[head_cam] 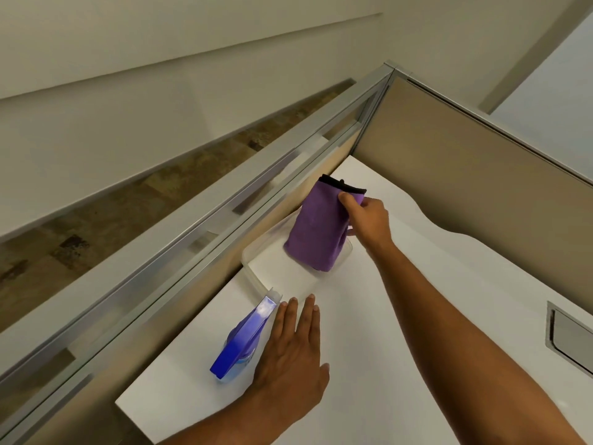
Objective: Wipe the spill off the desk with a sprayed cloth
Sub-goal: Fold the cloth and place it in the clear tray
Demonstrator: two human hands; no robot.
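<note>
Up at the far side of the white desk (pixel 433 316), your right hand (pixel 369 220) holds the purple cloth (pixel 316 228) by its upper edge, thumb across the front and the other fingers curled behind, so the hand is clamped on the fabric. The cloth is folded, with a black trim along its top, and it hangs down with its lower end inside or just over a clear shallow tray (pixel 256 274) that sits against the partition (pixel 224 226); you cannot tell whether the cloth touches the tray floor. Nearer to you, your left hand (pixel 293 358) lies flat with its palm down on the desk, fingers stretched out and only slightly apart, gripping nothing. Just beside that hand, on its left, stands the spray bottle (pixel 239 342), seen from above: a blue trigger head over a body of pale blue liquid, its nozzle pointing toward the tray. The fingertips reach to the near edge of the tray. At the right edge of the desk sits a grey cable hatch (pixel 571 338), well apart from both hands. No spill can be made out on the white surface from this head view.
</note>
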